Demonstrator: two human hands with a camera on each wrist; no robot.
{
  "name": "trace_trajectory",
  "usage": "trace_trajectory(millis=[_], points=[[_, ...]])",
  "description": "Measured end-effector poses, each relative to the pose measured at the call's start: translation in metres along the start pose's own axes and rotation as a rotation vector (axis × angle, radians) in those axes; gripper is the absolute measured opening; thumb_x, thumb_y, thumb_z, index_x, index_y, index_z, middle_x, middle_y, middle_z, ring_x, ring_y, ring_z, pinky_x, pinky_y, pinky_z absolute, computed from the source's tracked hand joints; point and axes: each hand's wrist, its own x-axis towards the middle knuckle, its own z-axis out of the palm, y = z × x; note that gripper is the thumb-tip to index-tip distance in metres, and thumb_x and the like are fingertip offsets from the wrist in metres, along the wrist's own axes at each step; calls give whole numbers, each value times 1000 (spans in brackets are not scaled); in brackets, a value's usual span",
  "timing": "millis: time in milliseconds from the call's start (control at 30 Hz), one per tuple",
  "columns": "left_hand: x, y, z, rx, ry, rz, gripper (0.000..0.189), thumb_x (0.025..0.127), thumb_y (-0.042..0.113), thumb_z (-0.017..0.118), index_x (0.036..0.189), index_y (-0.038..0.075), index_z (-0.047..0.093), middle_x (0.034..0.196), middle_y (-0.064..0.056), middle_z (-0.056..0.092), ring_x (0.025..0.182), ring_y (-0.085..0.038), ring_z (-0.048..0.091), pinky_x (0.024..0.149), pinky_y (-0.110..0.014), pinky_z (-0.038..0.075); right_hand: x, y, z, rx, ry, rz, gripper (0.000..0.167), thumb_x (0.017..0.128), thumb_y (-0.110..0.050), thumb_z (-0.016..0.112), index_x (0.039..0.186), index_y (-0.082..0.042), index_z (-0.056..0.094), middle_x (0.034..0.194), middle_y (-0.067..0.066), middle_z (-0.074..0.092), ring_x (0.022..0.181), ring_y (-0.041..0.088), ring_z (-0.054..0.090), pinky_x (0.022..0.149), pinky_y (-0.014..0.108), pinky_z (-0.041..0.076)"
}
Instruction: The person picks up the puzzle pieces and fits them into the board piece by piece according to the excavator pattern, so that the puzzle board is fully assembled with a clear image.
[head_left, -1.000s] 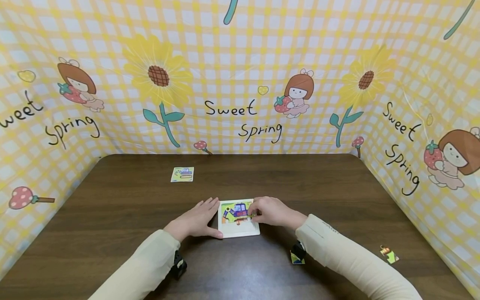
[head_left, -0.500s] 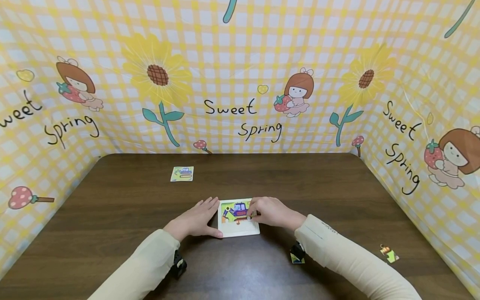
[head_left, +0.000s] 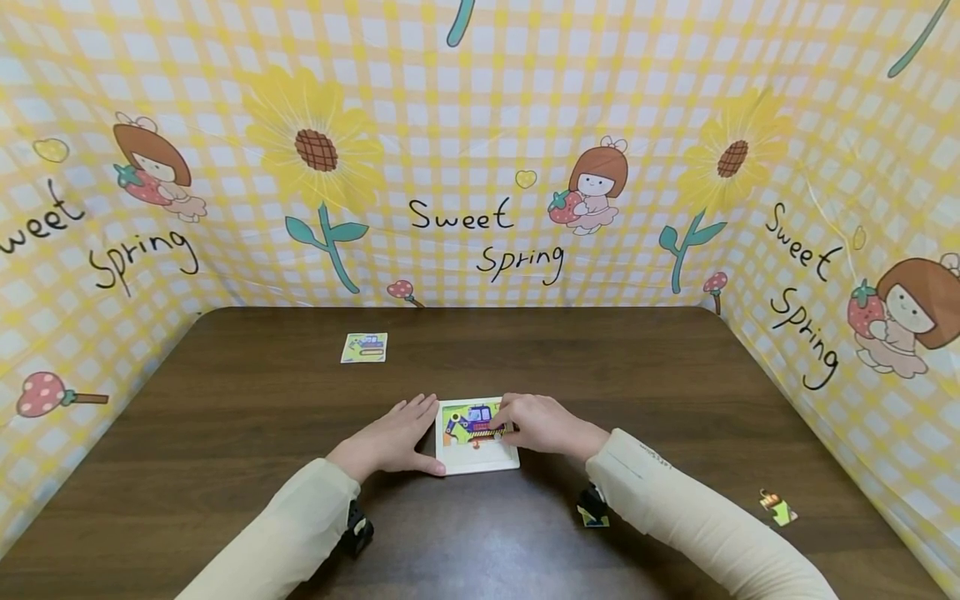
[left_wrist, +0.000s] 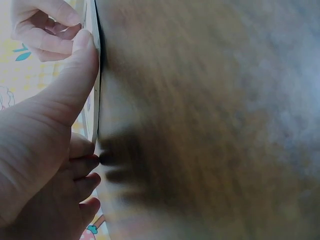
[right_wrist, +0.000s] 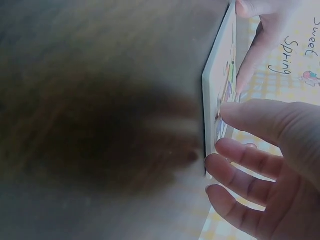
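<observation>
A white puzzle tray (head_left: pixel 480 461) lies at the middle of the table, with a purple digger picture (head_left: pixel 480 421) across its upper part and bare white below. My left hand (head_left: pixel 392 440) lies flat along the tray's left side, fingers straight, thumb at the near left corner. In the left wrist view the tray's edge (left_wrist: pixel 96 100) meets that thumb. Over the right part of the picture is my right hand (head_left: pixel 543 423), thumb and index finger together on a puzzle piece that they mostly cover. The right wrist view shows its thumb (right_wrist: pixel 250 117) down on the picture, other fingers loosely bent.
A small picture card (head_left: pixel 364 347) of the digger lies at the back left of the brown table (head_left: pixel 465 542). One loose puzzle piece (head_left: pixel 596 518) is partly under the right wrist's camera; others (head_left: pixel 780 508) lie far right. Checked yellow cloth (head_left: pixel 465 125) walls three sides.
My right thumb and index finger have shifted slightly left over the picture. The left hand and the tray stay where they were.
</observation>
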Motion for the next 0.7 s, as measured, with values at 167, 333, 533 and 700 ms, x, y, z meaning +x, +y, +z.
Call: trace_trajectory(millis=[167, 333, 533, 700], points=[[0, 0, -1, 0, 3, 1, 98, 78, 52, 65, 141, -9, 23, 147, -23, 19, 136, -35, 13, 108, -46, 12, 2, -1, -2, 10, -10, 11, 18, 80, -16, 73, 98, -11, 74, 94, 1, 61, 76, 10, 55, 61, 24, 46], [0, 1, -1, 6, 2, -5, 98, 78, 53, 65, 141, -8, 23, 148, -22, 19, 136, -35, 13, 108, -46, 12, -2, 1, -7, 52, -13, 23, 18, 81, -16, 71, 98, -11, 73, 91, 0, 60, 71, 10, 52, 58, 23, 43], [-1, 2, -1, 7, -2, -8, 97, 78, 53, 65, 142, -8, 23, 148, -22, 19, 136, -34, 13, 108, -46, 12, -24, 6, -18, 186, -11, 84, 19, 82, -15, 71, 99, -8, 70, 86, -1, 58, 70, 15, 51, 58, 24, 42], [0, 3, -1, 7, -2, -9, 97, 78, 52, 66, 142, -8, 23, 148, -22, 19, 136, -34, 13, 108, -45, 12, -55, 6, -25, 250, -53, 108, 25, 81, -17, 72, 104, -7, 67, 93, 0, 60, 74, 15, 53, 61, 25, 45]])
